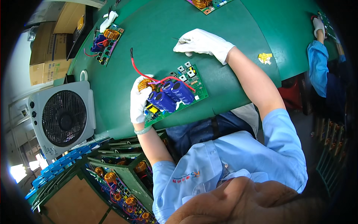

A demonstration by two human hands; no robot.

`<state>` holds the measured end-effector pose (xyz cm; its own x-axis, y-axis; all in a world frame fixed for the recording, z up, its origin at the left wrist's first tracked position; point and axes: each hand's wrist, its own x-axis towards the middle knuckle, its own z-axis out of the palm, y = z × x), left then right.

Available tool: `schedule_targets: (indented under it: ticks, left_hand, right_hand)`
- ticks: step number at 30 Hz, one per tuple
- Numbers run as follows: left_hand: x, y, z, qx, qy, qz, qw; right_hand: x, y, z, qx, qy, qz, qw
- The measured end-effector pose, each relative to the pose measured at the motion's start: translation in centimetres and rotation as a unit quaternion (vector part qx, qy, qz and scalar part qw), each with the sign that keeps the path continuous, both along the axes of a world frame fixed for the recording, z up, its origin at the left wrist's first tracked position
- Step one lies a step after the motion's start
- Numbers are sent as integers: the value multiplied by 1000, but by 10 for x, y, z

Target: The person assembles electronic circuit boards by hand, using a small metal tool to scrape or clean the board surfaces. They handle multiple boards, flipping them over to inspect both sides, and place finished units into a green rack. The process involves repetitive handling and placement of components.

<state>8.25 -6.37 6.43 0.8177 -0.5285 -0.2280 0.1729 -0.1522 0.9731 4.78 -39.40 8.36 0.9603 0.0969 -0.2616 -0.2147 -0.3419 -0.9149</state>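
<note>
Using our left hand [138, 103], we grip the board [201, 89], capacitors [165, 102] mounted, red lead [135, 68] loose-ended; our right hand [203, 42] pinches a tool [180, 39] beyond.

I am in an electronics assembly workshop. Along the near edge of the green tabletop [156, 41] sits a circuit board [175, 93] with fat blue capacitors and a copper coil; similar ones lie by the far-left corner [108, 43] and at the far edge [204, 4]. Below the near-left corner, green racks [138, 173] hold rows more. White gloves cover my left grip [140, 99] and right grip [205, 43], and my shirt [231, 156] is light-blue workwear; toward the right edge, a co-worker's blue sleeve [317, 63] matches it. A box fan [65, 117] and cardboard cartons [48, 52] flank the left edge.
</note>
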Motion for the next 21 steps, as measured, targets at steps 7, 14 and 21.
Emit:
schedule_targets:
  ticks: [7,14,21]
  left_hand:
    - [-5,1,-1,-6,-13,6,1000]
    - [-50,-12,-5,89,-152,94,980]
    - [-88,3,-23,118,-373,87,916]
  right_hand:
    - [5,1,-14,-12,-41,12,999]
    - [11,-5,-37,-14,-65,-26,997]
    - [6,-12,-23,63,-32,-84,994]
